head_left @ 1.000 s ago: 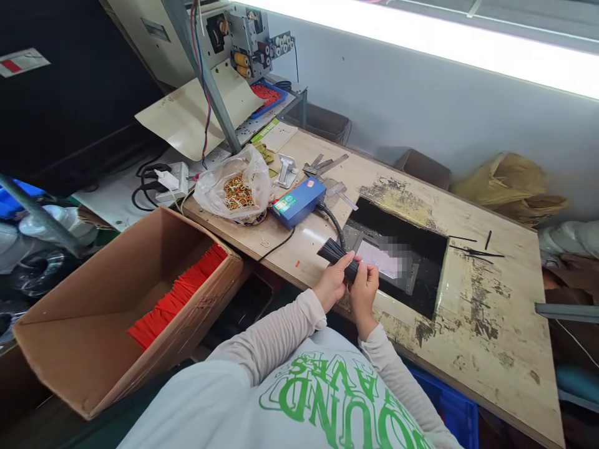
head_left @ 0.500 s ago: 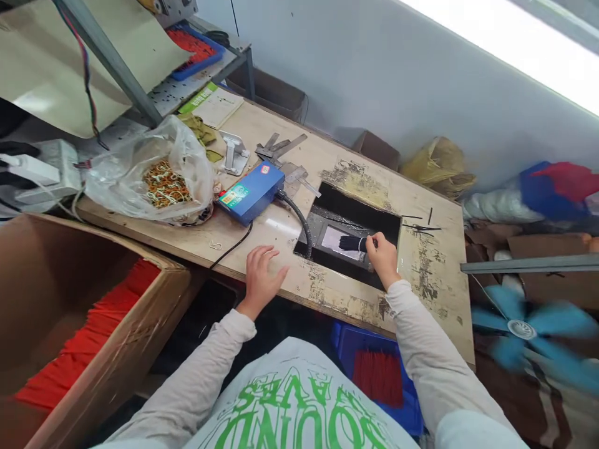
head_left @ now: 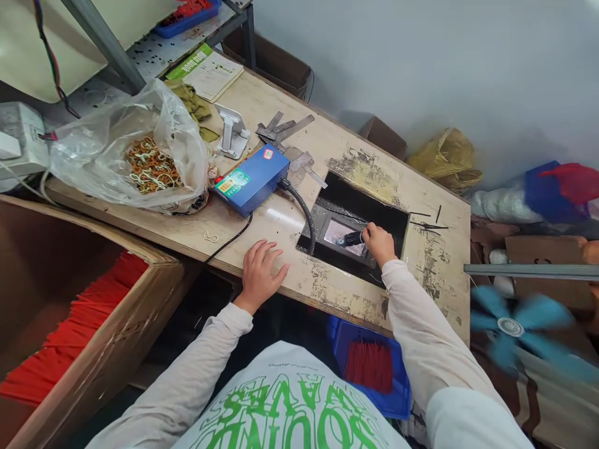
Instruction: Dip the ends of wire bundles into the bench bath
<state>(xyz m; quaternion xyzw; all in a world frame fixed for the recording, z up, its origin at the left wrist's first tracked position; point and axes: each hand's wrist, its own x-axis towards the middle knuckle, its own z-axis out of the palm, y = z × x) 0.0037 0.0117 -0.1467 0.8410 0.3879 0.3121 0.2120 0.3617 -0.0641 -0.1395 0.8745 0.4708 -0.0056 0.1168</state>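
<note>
A wooden bench (head_left: 449,249) stands before a person, with a rectangular cut-out (head_left: 397,218), a blue control box (head_left: 259,171) whose ribbed conduit (head_left: 306,213) runs into it, and, sunk in that opening, a dark-framed pot (head_left: 341,253) with a silvery surface (head_left: 333,231). The left hand (head_left: 262,274) lies loosely spread at the bench's near edge, gripping nothing, while the fingers of the right hand (head_left: 381,244) pinch a bundle of black wires (head_left: 354,238) over the pot. Half a second ago the bundle looked nearly level there; now its free ends tilt down toward the silvery surface, so dipping seems under way, though I can't tell how deep.
</note>
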